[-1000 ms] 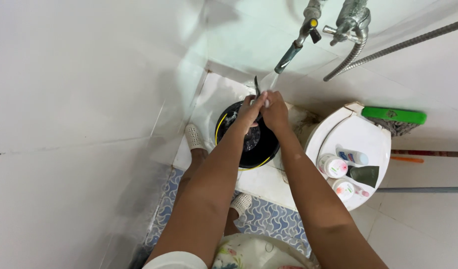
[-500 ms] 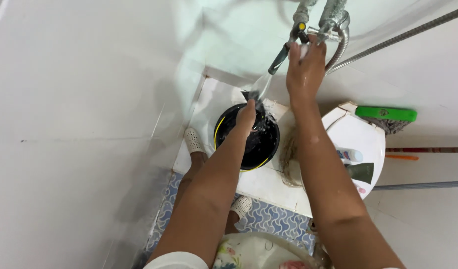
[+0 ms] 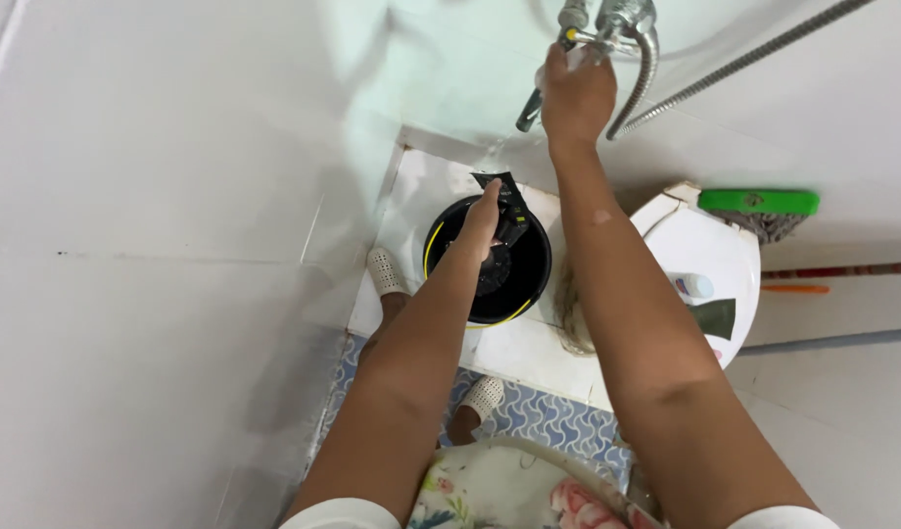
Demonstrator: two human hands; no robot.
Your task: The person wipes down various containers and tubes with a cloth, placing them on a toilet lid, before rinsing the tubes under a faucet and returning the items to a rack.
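Rinsing step: right hand (image 3: 576, 96) gripping tap (image 3: 607, 22) at twelve o'clock; left hand (image 3: 482, 217) pinching dark piece (image 3: 499, 184) over bucket (image 3: 490, 260). Next: steadiness.

A small dark piece (image 3: 499, 186), flat and roughly pointed, is held by the left hand (image 3: 482, 220) over the far rim of a black bucket (image 3: 524, 284) with a yellow rim line, which stands upright on the white floor. Above, the right hand (image 3: 576, 96) grips a metal tap (image 3: 607, 20) on the wall.
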